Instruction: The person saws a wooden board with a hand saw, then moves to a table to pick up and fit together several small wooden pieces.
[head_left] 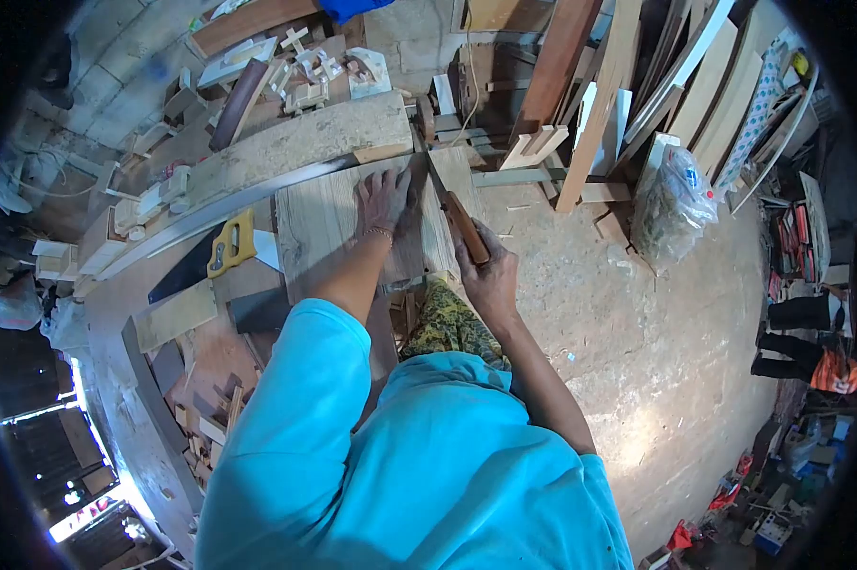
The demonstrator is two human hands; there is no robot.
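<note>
At the far left of the workbench [115, 313] lies one handsaw with a yellow handle [221, 249], its dark blade pointing down-left, well apart from both hands. Just right of it sits one broad wooden board [326, 223], lying flat on the bench beside a longer, paler plank [295, 142] behind it. The left hand [383, 199] is spread open, palm down, pressing on the board's far end; a thin bracelet shows at the wrist. Just beside it, the right hand [485, 275] is closed around the brown wooden handle of one hand tool [465, 226], whose front end meets the board's right edge; what kind of tool it is cannot be told. Farther right, several planks [580, 104] lean upright, and one clear plastic bag [674, 199] stands on the concrete floor [657, 323].
</note>
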